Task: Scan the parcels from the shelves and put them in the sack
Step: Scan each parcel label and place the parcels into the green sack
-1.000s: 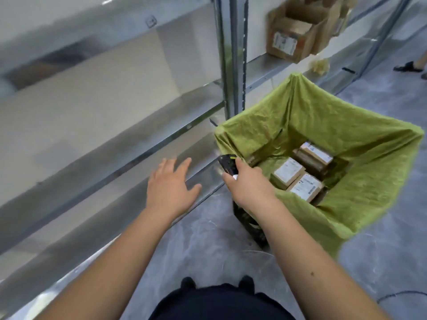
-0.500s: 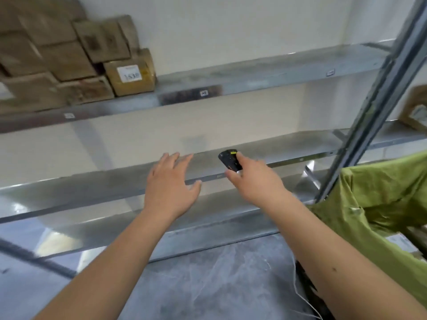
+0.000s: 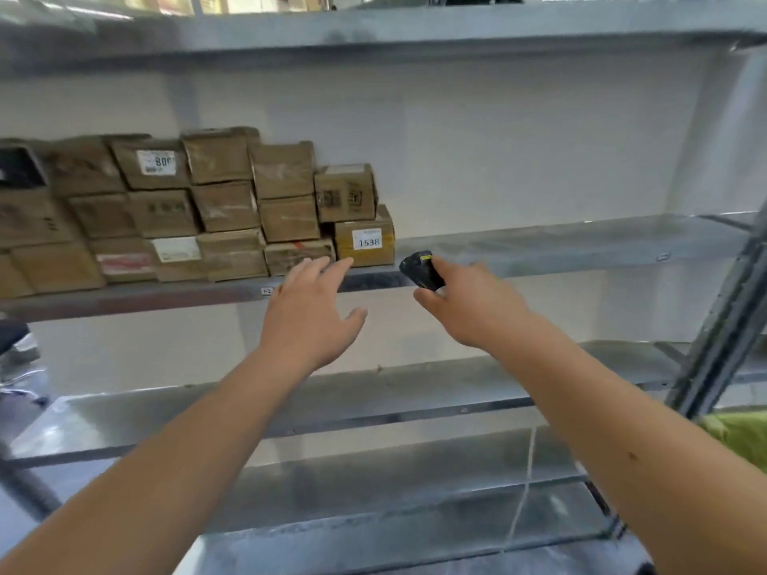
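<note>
Several brown cardboard parcels are stacked on the left of a grey metal shelf [image 3: 539, 251]. The nearest is a yellowish parcel [image 3: 364, 241] with a white label reading 1538. My left hand [image 3: 311, 313] is stretched out with straight, spread fingers, its fingertips just below and in front of that parcel, holding nothing. My right hand [image 3: 469, 305] grips a small black scanner [image 3: 421, 271], which points toward the labelled parcel from its right. Only a corner of the green sack [image 3: 743, 435] shows at the right edge.
Lower shelves [image 3: 373, 392] below the parcels hold nothing in view. An upright shelf post [image 3: 722, 325] stands at the right, beside the sack. Another shelf [image 3: 415, 27] runs overhead. Dark objects sit on the floor at the far left.
My view has swung up and left from the sack to the parcel stack. Both hands have risen to the parcels' shelf, the left reaching toward the 1538 parcel, the right still holding the scanner.
</note>
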A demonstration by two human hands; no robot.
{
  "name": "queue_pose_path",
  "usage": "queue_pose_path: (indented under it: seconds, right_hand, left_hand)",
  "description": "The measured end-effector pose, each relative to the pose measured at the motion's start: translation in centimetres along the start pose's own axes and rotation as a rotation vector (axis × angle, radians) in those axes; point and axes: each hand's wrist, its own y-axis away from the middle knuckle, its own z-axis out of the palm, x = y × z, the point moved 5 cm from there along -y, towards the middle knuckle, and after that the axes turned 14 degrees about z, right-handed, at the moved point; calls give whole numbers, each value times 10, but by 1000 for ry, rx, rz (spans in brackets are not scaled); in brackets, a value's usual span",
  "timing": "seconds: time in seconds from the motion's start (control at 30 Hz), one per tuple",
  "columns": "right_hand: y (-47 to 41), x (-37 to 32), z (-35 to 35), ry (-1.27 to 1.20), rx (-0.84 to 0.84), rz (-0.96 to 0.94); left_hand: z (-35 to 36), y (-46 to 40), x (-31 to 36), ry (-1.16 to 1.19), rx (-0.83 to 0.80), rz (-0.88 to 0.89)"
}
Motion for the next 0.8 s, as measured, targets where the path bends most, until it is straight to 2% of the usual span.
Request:
queue_pose_path:
  seconds: [0.13, 0.53, 0.73, 0.8]
  right_hand:
    - [-29, -19, -15, 2, 61, -56]
    - [-166, -54, -28, 1, 67, -168]
    - [-226, -59, -21, 54, 111, -186]
    - [-243, -56, -18, 72, 117, -180]
  left_hand:
    - [-14, -37, -14, 27, 23, 7]
    - [-19, -178, -41, -38, 91, 29]
    - [-7, -233, -52, -303, 89, 96]
    - [-2, -245, -55, -314, 76, 96]
